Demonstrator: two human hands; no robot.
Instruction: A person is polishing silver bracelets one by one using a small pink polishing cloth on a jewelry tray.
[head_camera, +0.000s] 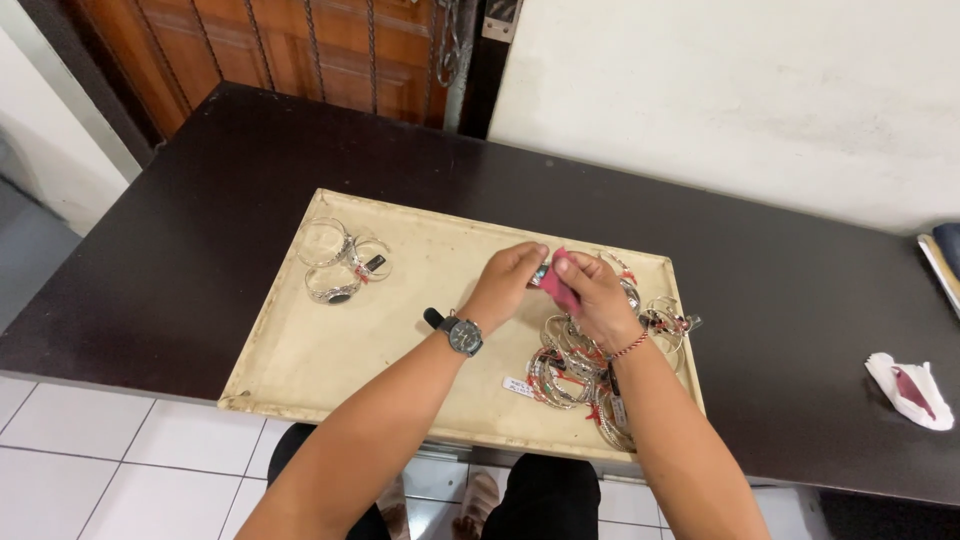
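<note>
A dark table (200, 250) bears a cream tray (300, 350). Left hand (510, 272) pinches a silver bangle (541, 275); right hand (590, 290) presses a pink cloth (556, 281) against it. Three bangles (338, 262) lie apart at the left, seemingly finished; the tangled pile (575, 375) seemingly awaits.

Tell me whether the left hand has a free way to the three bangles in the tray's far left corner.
Probably yes: the left hand lies over bare tray, and nothing stands between it and the three bangles. It would first have to release the small piece it pinches.
</note>
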